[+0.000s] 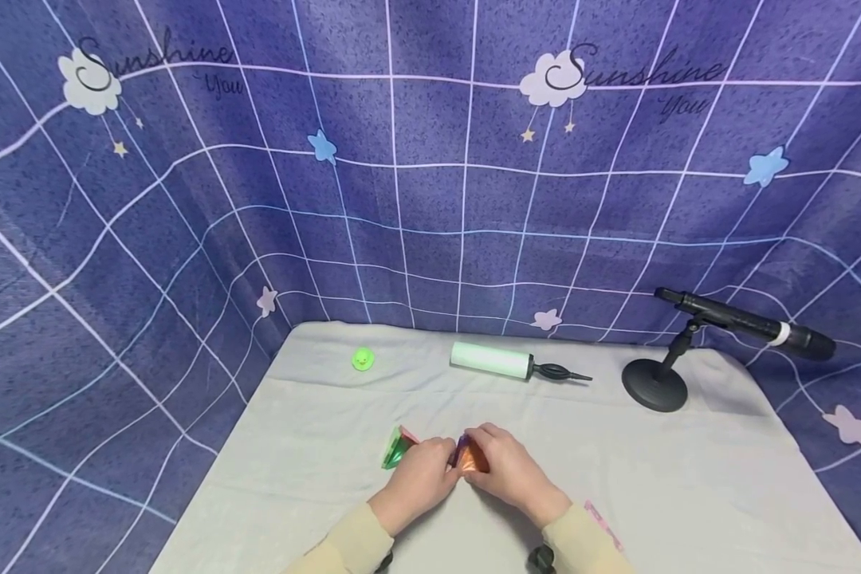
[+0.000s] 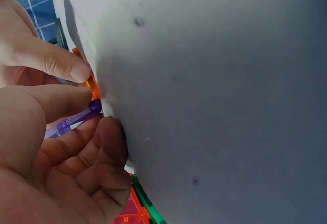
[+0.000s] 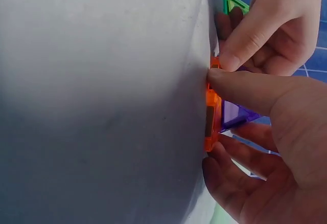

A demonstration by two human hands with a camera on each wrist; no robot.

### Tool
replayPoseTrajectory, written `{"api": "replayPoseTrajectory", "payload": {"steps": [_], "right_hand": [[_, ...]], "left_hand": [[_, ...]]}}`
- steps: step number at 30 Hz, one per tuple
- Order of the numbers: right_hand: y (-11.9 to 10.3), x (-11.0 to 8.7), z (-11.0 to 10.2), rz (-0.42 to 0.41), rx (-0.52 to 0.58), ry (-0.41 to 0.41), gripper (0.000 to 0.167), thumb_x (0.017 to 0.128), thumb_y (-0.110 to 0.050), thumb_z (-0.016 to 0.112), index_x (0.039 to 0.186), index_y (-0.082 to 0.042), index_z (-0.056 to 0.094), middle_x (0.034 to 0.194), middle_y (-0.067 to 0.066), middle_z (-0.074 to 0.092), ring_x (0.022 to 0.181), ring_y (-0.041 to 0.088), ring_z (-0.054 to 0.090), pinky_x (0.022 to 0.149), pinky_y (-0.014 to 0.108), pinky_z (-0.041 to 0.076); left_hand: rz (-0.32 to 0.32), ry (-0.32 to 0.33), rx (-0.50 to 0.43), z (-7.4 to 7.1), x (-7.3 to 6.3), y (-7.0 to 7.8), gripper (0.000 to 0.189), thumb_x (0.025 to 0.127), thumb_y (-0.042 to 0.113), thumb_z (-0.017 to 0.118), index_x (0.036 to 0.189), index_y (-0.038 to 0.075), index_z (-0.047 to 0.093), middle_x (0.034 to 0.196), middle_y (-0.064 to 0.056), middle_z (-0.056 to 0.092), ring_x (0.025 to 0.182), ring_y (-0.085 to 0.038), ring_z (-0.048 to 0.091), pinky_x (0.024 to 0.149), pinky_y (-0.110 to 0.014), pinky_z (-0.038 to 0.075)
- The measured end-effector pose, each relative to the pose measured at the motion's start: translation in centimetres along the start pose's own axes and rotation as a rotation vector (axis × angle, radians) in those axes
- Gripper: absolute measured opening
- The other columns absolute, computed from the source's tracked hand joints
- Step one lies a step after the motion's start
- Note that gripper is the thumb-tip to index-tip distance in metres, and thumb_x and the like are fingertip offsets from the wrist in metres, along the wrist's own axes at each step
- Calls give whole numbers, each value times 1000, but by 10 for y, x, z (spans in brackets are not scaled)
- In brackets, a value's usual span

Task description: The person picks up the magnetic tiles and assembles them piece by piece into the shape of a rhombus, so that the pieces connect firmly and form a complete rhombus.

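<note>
Green piece and purple piece partly behind left grip, orange piece partly behind right grip

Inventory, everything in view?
Backdrop: 1, blue-purple, behind
Cloth: 1, white, beneath items
Round toy: 1, green, back left
Pump: 1, whitish and black, back centre
Stand-mounted device: 1, mostly black, back right
Tile cluster: 1, green and red, centre-left
Purple piece: 1, purple, front centre
Orange piece: 1, orange, front centre
Pink strip: 1, pink, front right
Left hand: 1, bare, holding purple piece
Right hand: 1, bare, holding orange piece
Sleeves: 2, cream, front
Wrist gear: 2, black, front
</note>
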State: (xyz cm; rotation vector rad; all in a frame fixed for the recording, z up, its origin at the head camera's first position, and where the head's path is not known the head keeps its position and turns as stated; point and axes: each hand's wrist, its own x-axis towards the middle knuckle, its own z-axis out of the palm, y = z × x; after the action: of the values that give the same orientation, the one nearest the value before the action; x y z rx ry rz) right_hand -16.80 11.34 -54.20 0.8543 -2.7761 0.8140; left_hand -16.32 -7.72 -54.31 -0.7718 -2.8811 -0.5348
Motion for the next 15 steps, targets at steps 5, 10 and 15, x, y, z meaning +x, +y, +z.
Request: {"api": "replayPoseTrajectory", "payload": {"steps": [5, 10, 15], "right_hand": [[3, -2, 0, -15, -3, -1, 60, 78, -18, 93, 127, 3, 65, 114, 12, 68, 101, 26, 66, 90, 45, 55], [6, -5, -2, -13, -8, -2, 62, 77, -14, 91, 130, 4, 64, 116, 12, 68, 105, 27, 66, 93, 45, 54], [11, -14, -10, 20, -14, -30, 63, 78, -14, 90, 132, 3, 64, 117, 12, 69, 105, 26, 67, 91, 45, 55]], "left_hand": [[-12, -7, -17, 1, 0, 0, 22, 84, 19, 85, 84, 13, 64, 69, 7, 56, 61, -8, 53, 56, -32, 45], [-24, -8, -35, 1, 0, 0, 25, 84, 19, 85, 81, 14, 61, 67, 9, 50, 58, -7, 47, 53, -30, 40], [-39, -22, -58, 0, 1, 0, 26, 84, 19, 85, 81, 14, 60, 67, 10, 49, 58, -6, 45, 52, -30, 39]]}}
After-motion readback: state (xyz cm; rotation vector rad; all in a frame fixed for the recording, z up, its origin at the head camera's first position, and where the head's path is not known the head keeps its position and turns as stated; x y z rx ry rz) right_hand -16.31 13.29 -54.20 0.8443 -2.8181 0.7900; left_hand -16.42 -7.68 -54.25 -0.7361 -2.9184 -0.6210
